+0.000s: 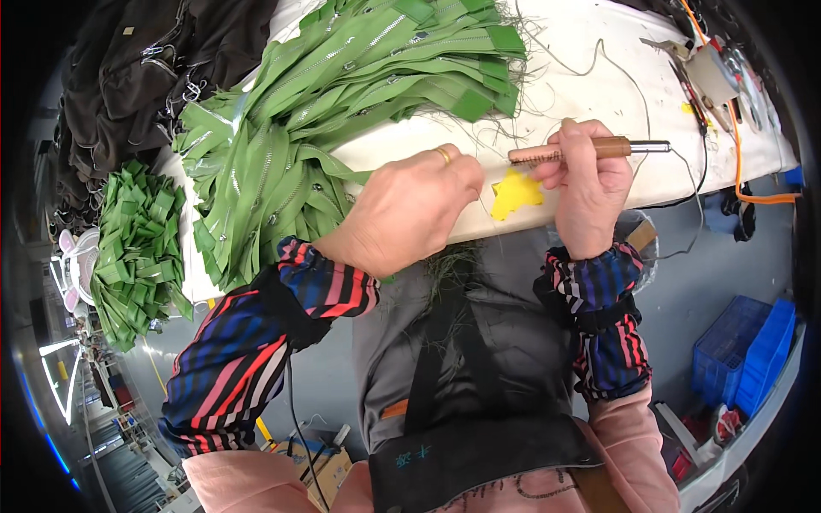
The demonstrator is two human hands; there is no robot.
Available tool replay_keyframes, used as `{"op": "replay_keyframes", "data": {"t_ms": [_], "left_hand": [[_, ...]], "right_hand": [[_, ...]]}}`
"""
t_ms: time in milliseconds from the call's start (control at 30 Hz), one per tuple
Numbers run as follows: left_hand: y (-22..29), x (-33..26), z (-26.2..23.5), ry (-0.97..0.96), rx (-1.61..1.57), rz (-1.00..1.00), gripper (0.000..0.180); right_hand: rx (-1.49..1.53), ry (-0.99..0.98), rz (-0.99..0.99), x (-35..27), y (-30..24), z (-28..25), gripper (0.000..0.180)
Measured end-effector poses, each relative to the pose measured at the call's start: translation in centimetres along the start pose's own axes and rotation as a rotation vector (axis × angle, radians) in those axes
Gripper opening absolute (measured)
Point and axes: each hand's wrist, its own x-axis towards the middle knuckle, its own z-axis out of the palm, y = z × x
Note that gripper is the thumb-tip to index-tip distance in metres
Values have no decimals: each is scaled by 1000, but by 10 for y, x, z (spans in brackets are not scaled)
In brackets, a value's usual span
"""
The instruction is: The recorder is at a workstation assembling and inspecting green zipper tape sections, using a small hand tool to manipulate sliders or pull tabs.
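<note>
green zippers (359, 111) lie in a thick, overlapping heap on the far left part of a white-covered table (479, 154), their teeth and metal pulls showing. one green strip runs from the heap to the person's left hand (410, 201), which is just right of the heap's near part. the fingers of that hand are curled inward, with a gold ring (443, 156) on one; their tips are hidden, so one cannot tell whether they grasp the strip. the right hand (592, 175) has its fingers wrapped around a brown pen-shaped tool (611, 147), whose metal end points right. between the hands, nearer the right one, a yellow piece (516, 195) lies at the table's near edge. dark garments (214, 51) are piled at the far left, with a second green bundle (137, 248) nearer. hand tools (714, 77) lie at the far right beside an orange cable (765, 199); blue crates (740, 350) stand at the near right.
</note>
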Motion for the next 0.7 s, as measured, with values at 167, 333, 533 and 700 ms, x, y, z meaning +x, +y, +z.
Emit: {"op": "replay_keyframes", "data": {"t_ms": [167, 333, 533, 700], "left_hand": [[-3, -2, -3, 5, -402, -292, 5], [-3, -3, -7, -11, -444, -328, 6], [-5, -2, -5, -10, -418, -323, 7], [-6, -2, -4, -4, -412, -330, 7]], "right_hand": [[-190, -128, 90, -5, -6, 2, 15], [-176, -254, 67, -6, -2, 5, 15], [-221, -287, 55, -5, -1, 5, 15], [-265, -289, 36, -5, 0, 7, 16]]}}
